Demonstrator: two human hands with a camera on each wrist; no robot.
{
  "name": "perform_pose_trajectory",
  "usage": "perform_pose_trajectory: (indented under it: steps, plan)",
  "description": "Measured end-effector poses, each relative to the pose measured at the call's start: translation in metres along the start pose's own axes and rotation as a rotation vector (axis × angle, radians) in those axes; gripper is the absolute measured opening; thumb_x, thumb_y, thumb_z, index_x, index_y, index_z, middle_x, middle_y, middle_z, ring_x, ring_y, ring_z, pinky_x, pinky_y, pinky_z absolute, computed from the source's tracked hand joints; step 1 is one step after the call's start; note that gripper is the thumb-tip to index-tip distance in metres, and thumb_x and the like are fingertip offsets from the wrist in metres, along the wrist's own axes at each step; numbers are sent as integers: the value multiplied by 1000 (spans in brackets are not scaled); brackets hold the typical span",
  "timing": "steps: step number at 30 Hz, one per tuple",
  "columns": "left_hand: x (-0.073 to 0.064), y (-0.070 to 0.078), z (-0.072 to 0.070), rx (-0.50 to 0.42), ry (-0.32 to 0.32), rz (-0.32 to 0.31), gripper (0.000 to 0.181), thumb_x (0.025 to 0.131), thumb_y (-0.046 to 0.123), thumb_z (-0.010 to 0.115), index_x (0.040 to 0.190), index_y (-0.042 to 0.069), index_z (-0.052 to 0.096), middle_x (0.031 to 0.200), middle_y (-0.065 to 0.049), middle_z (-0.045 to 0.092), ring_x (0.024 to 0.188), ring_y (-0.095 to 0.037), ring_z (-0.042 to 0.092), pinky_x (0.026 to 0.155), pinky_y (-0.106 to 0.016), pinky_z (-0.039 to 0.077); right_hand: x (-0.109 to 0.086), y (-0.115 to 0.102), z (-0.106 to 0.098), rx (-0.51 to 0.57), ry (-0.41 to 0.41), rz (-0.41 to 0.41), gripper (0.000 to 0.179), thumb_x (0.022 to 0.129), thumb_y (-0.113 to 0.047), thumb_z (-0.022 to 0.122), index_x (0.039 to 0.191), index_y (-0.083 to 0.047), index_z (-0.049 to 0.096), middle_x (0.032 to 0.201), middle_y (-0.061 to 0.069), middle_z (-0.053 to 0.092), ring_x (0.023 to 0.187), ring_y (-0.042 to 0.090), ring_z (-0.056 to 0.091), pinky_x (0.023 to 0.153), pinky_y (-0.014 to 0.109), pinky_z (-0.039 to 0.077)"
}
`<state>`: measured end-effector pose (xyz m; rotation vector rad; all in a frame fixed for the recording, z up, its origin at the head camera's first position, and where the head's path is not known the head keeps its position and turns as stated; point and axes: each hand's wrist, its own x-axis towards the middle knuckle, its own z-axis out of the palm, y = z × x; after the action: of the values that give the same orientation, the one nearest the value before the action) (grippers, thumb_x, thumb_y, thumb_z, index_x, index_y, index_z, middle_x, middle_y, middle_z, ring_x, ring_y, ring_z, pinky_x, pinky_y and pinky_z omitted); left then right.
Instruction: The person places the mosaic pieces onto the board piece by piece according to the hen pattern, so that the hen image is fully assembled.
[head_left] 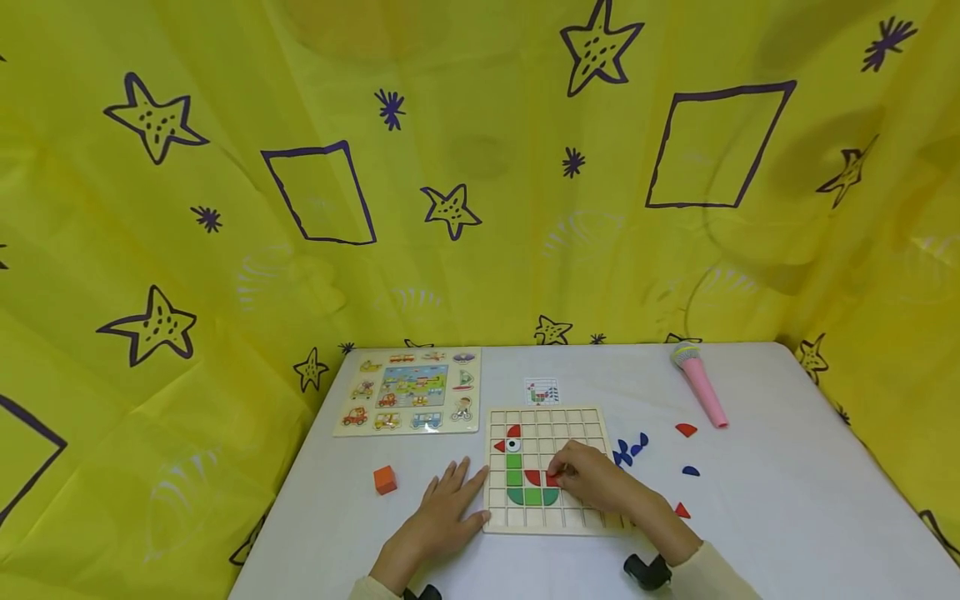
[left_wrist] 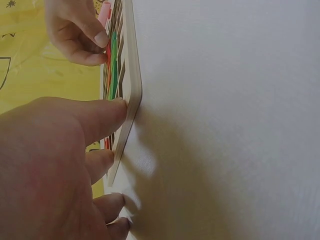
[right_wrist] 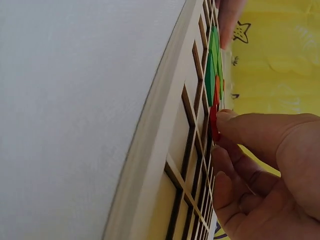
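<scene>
A wooden grid board [head_left: 528,522] lies on the table, with green, red and white flat pieces set in its cells in a bird-like shape. My right hand [head_left: 592,477] pinches a small red tile [right_wrist: 214,121] between thumb and fingertip, at a cell to the right of a red quarter-round piece [head_left: 532,477]. Its exact shape is partly covered by the fingers. My left hand [head_left: 442,515] lies by the board's left side, fingers spread; in the left wrist view its thumb [left_wrist: 107,117] touches the board's edge. A picture card [head_left: 542,391] lies behind the board.
Loose blue pieces [head_left: 624,454] lie right of the board, with red pieces [head_left: 686,430] and another blue one [head_left: 691,471] farther right. A pink microphone [head_left: 705,390] lies at the back right. A vehicle puzzle [head_left: 363,427] and an orange cube [head_left: 385,480] are on the left.
</scene>
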<state>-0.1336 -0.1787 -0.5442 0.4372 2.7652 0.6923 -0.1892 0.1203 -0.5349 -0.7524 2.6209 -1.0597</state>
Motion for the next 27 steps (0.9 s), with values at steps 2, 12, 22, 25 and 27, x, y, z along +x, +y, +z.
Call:
perform_pose_trajectory:
  steps: [2,12,22,25,27]
  plan:
    - [0,0,0,-1,0,-2,68,103,45,63,164,21,42,173,-17,28,161,-43,19,128,-68,16,1,2,0,-2,-1,-22,16,97,0,69,104,-14,74,104,-3,63,92,12,58,82,24,55]
    - [0,-2,1,3,2,0,69,103,46,63,164,22,42,173,-17,28,161,-43,20,128,-67,16,6,6,4,-35,22,-109,15,98,0,69,104,-14,73,104,-5,65,92,8,57,84,27,55]
    - [1,-1,1,-4,-1,-9,68,103,46,63,164,23,42,173,-16,27,162,-42,19,128,-67,15,6,4,5,-52,21,-72,14,98,-3,70,105,-14,74,105,-4,64,95,11,57,85,30,55]
    - [1,-1,1,-5,2,-1,68,103,45,63,164,22,42,173,-16,28,161,-43,19,128,-67,15,5,2,5,-48,19,-45,14,98,-4,70,105,-15,75,105,-4,63,93,12,56,83,28,54]
    - [0,-1,0,-5,5,6,68,103,44,63,163,21,42,173,-17,28,161,-43,20,127,-68,16,4,2,3,-44,22,-29,12,98,-5,71,104,-14,75,104,-4,63,91,12,56,81,27,53]
